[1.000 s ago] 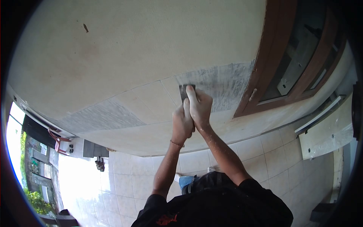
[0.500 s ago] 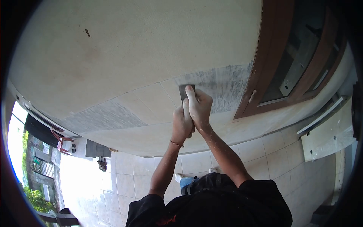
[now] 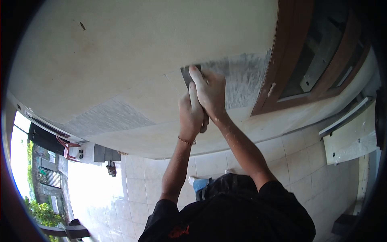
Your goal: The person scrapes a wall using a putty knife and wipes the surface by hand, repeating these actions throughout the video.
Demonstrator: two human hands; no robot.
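Observation:
A dark, flat scraper blade rests against the pale wall. My right hand is closed around the tool, its thumb lying along the blade. Pressed against it from the left, my left hand is closed on the same tool, thumb pointing up; the handle is hidden inside the hands. White dust coats both hands. A rough grey patch lies right of the blade, and another grey patch is lower left. Thin lines mark the wall between them.
A brown-framed window borders the grey patch on the right. Below the wall runs a tiled floor. A plastic-covered panel stands at the right. At the far left are a red chair and a grey mat.
Both hands and the blade have moved up and slightly left along the wall. The blade is now tilted and sits near the patch's upper left edge. The camera view has shifted slightly.

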